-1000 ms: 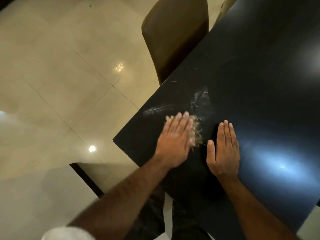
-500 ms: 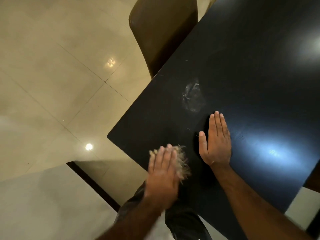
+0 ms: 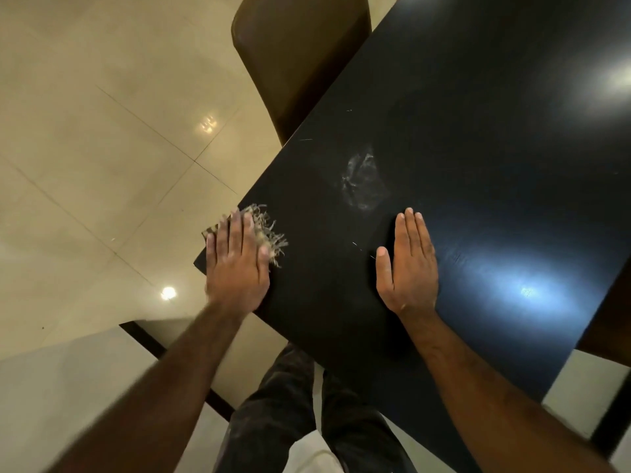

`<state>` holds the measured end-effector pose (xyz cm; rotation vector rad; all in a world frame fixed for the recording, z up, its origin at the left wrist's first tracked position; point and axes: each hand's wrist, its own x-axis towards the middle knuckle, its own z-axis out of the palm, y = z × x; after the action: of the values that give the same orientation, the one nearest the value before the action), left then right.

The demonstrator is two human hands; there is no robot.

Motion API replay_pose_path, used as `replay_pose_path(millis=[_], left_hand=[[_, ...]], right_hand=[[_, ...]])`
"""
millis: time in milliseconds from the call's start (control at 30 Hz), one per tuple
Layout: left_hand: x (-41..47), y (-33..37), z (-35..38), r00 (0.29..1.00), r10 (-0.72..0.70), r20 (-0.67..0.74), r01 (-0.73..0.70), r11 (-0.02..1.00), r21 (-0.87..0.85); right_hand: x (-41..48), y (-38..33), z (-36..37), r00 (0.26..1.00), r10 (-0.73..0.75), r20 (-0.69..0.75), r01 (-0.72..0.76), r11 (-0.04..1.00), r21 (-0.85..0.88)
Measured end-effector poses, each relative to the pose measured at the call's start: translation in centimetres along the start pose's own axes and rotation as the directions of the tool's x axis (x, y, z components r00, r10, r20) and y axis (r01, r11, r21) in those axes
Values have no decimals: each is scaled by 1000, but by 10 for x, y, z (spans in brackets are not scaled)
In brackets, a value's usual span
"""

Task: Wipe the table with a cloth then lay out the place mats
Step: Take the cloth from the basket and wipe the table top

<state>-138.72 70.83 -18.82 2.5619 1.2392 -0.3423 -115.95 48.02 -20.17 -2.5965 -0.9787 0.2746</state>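
Mostly, the cloth point(image 3: 264, 235) is hidden beneath the left hand point(image 3: 237, 268); only a frayed, pale fringe is seen past the fingertips and along the thumb side, and its full shape cannot be made out. The left hand and forearm are blurred. The table point(image 3: 478, 131), black and glossy, is cut off at the top and right edges of the view, so its far end is not seen. No place mats can be made out on the visible part of the table.

A whitish smear point(image 3: 363, 180) is seen on the table top, beyond and between the two hands, and a few fine pale scratches lie near it. Two soft light reflections are carried on the table surface to the right of the right hand point(image 3: 409, 268). A brown chair point(image 3: 300, 59) is pushed against the table's left long edge, its upper part cut off by the frame. Pale tiled floor point(image 3: 102, 131) lies to the left of the table, and dark trouser legs point(image 3: 273, 421) are seen below the table's near edge.

The left hand is laid flat, palm down, fingers straight and close together, pressed on the cloth at the table's near left corner. The right hand is laid flat on the bare table, well apart from the cloth, fingers together and the thumb spread out; nothing is held by it.
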Motion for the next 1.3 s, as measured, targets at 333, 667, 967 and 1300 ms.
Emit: replay_pose_path(millis=[333,667,967,1300], left_hand=[[18,147,11,867,492,82,-497,866,58],[45,29,-6,947,311,74,-315,948,42],[55,20,7,933,353,72,-359,925,122],[53,17,5,928,364,72,-367,930,29]], right_hand=[[-1,0,-6,999,19,-48,-8,977,215],[-15,-107,28,981,-39,189,64,990,-128],[36,-37,-2,896,443,18,-438,890,-125],[124,-174,43,973,-44,226,45,999,0]])
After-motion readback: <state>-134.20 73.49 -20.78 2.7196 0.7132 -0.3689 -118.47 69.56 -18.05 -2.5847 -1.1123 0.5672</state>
